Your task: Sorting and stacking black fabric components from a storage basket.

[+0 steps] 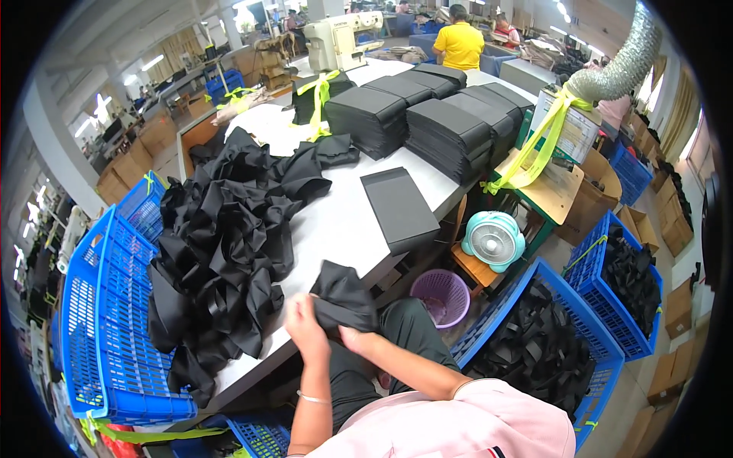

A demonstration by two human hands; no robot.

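Observation:
Above my lap, past the front edge of the white table [327, 225], I hold a folded piece of black fabric [343, 294]. My left hand [304, 322] is closed on its left side. My right hand [356, 340] grips the lower edge, with its fingers partly hidden under the cloth. To the left, a loose heap of crumpled black fabric pieces [221, 237] covers the table and hangs over its edge. A flat, squared pile of black fabric pieces [398, 204] lies on the table ahead and to the right of my hands.
Tall neat stacks of black fabric [450, 133] stand farther back, before a sewing machine [341, 42]. Blue crates [114, 320] flank me; the right one [607, 351] holds black pieces. A teal fan [492, 240] and purple basket [450, 294] are right of the table.

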